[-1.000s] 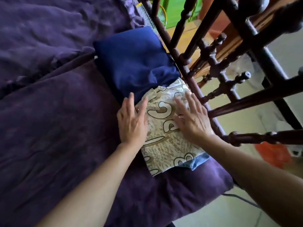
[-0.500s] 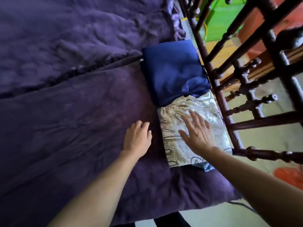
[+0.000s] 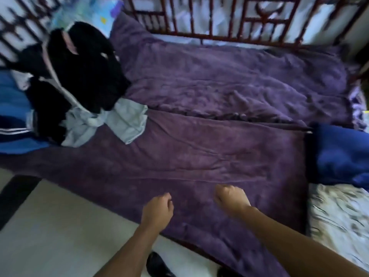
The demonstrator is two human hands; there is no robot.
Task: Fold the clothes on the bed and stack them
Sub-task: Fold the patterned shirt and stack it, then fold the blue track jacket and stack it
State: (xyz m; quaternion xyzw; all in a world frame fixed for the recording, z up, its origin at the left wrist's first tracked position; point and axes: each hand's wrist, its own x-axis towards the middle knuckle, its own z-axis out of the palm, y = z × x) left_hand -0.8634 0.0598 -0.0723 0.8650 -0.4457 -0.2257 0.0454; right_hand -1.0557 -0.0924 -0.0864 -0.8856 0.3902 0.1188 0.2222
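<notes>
A purple blanket [image 3: 199, 152] covers the bed. At the far left lies an unfolded heap: a black garment [image 3: 83, 72], a pale grey garment [image 3: 111, 122] and a blue garment with white stripes [image 3: 14, 120]. At the right edge sits a folded navy piece [image 3: 339, 154], and in front of it the folded cream patterned piece [image 3: 339, 220]. My left hand [image 3: 157, 210] and my right hand [image 3: 231, 198] hover over the blanket's front middle, fingers loosely curled, holding nothing. The frame is blurred by motion.
A dark red wooden railing [image 3: 219, 23] runs along the bed's far side. Pale floor [image 3: 50, 232] lies at the lower left, with a dark shoe [image 3: 157, 264] by the bed's front edge.
The view has swung left from the folded stack to the whole bed. Both hands have come off the patterned piece and moved left to the blanket's middle, fingers now curled.
</notes>
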